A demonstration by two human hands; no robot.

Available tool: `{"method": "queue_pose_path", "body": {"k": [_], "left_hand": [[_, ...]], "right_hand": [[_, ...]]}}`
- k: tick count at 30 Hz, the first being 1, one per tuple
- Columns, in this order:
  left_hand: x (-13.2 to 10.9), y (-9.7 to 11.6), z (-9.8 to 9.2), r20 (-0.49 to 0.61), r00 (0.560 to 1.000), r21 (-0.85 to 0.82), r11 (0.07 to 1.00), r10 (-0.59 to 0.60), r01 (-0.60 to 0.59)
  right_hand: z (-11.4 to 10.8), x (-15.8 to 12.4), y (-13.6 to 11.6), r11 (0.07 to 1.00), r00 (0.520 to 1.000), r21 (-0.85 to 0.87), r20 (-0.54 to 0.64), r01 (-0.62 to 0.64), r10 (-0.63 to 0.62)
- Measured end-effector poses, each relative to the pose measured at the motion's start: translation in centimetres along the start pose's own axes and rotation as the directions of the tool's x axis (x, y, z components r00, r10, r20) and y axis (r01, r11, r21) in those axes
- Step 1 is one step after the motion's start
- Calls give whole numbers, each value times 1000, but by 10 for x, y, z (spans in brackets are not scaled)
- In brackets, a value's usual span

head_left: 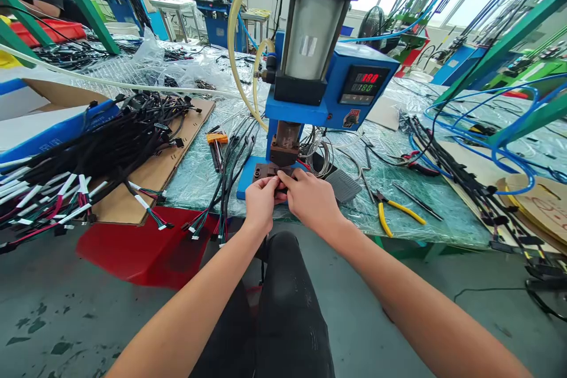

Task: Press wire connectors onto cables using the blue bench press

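Note:
My left hand (261,201) is closed in a pinch at the front of a blue press (277,109). Beside it, my right hand (310,196) is closed too, its thumb and fingertips meeting the left fingertips. Whatever lies between the fingers is small and mostly hidden, so I cannot make it out. Both hands rest near the brown metal fixture (262,171) on the press's blue base (245,180). Just above the fingers hangs the dark press head (284,155). A display (364,84) on the machine has red and green digits.
Black cable harnesses (133,130) are piled on cardboard (177,159) at left, with more cables (230,171) nearer the press. Yellow-handled pliers (394,209), a pen-like tool (419,201) and red-handled pliers (416,162) lie at right. A red stool (146,248) stands below the table's edge.

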State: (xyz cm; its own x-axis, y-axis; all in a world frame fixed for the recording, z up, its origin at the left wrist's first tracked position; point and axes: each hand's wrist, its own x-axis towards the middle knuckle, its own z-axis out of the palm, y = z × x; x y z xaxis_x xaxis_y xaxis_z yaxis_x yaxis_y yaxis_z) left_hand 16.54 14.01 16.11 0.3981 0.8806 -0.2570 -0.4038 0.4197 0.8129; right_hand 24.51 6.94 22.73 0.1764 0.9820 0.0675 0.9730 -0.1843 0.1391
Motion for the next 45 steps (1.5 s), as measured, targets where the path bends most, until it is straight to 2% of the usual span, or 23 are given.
{"method": "queue_pose_path", "body": {"k": [7, 17, 23, 31, 45], "left_hand": [[-1, 1, 2, -36, 999, -22, 1000, -14, 13], [-3, 0, 3, -45, 999, -22, 1000, 4, -5], [-2, -1, 3, -50, 999, -23, 1000, 8, -10], [-2, 2, 4, -45, 999, -38, 999, -15, 14], [-1, 3, 2, -11, 999, -57, 998, -33, 33]], "right_hand": [[3, -2, 1, 1000, 999, 23, -50, -2, 3], [4, -3, 3, 994, 998, 106, -54, -28, 34], [9, -6, 7, 987, 993, 158, -116, -19, 38], [3, -3, 4, 997, 996, 78, -89, -7, 14], [5, -2, 0, 999, 997, 27, -68, -36, 37]]}}
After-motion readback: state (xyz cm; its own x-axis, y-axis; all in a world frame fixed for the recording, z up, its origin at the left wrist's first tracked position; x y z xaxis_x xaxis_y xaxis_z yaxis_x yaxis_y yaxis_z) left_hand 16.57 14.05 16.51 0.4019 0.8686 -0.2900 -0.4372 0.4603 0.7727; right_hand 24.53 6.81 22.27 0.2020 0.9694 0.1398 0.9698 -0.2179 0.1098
